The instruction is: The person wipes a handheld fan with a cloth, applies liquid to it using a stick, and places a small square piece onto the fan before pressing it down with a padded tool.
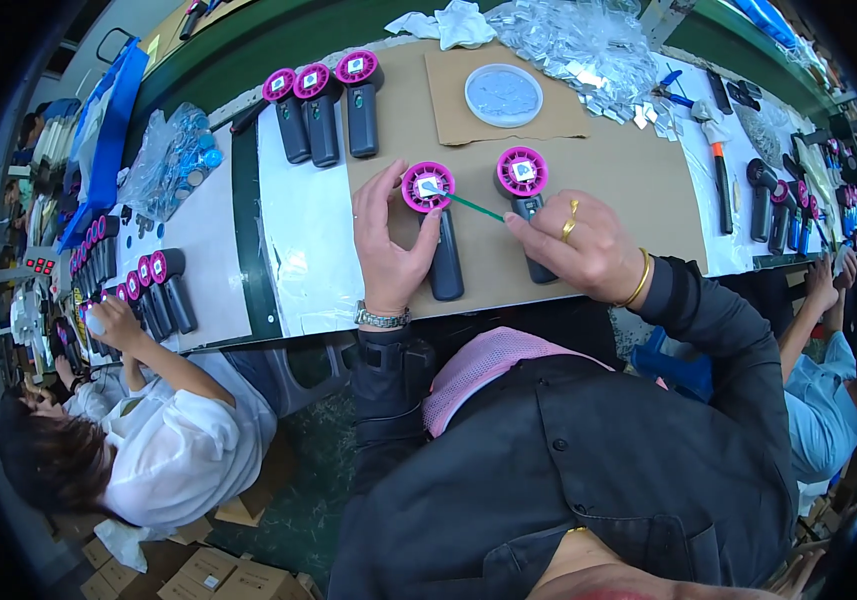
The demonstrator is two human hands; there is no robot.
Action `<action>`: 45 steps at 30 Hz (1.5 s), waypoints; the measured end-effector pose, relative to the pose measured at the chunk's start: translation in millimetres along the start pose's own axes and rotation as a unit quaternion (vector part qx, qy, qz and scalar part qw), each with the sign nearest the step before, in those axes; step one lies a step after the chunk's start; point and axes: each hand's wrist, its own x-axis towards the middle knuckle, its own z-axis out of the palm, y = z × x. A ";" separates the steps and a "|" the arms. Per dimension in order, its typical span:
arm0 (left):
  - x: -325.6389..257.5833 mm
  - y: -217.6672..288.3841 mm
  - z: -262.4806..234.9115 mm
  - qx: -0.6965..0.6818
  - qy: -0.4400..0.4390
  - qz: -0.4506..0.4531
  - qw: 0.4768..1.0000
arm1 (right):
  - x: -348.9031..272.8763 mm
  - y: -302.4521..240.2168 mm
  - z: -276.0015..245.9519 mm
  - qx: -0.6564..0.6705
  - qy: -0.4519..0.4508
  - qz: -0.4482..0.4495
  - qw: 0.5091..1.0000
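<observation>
A dark handheld fan (pixel 445 262) with a pink round head lies in front of me. My left hand (pixel 391 245) steadies it, with fingers beside the head and the thumb against the handle. Between the fingertips of my right hand (pixel 583 240) is a thin green stick (pixel 476 207). Its tip touches the white square at the middle of the pink head, where a greyish patch shows. Just right of it, a second pink-headed fan (pixel 522 172) lies partly under my right hand. Beyond both, a round shallow dish (pixel 504 96) of pale grey stuff rests on cardboard (pixel 448 125).
Several more fans (pixel 322 130) lie at the back left. Clear plastic bags and small silvery squares (pixel 598 75) are heaped at the back. A hammer (pixel 721 185) lies to the right. One co-worker (pixel 178 440) sits at left, another (pixel 828 400) at right.
</observation>
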 end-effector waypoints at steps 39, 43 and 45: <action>-39.1 70.0 11.9 0.076 0.027 -0.108 0.991 | -38.5 45.1 -16.6 -0.023 0.115 0.281 0.953; -39.4 79.9 32.6 0.104 0.029 -0.118 0.987 | -54.7 6.5 -22.1 0.083 0.125 0.376 0.914; -40.2 77.6 37.0 0.150 0.038 -0.118 0.981 | -63.8 -4.3 -20.2 0.114 0.126 0.402 0.900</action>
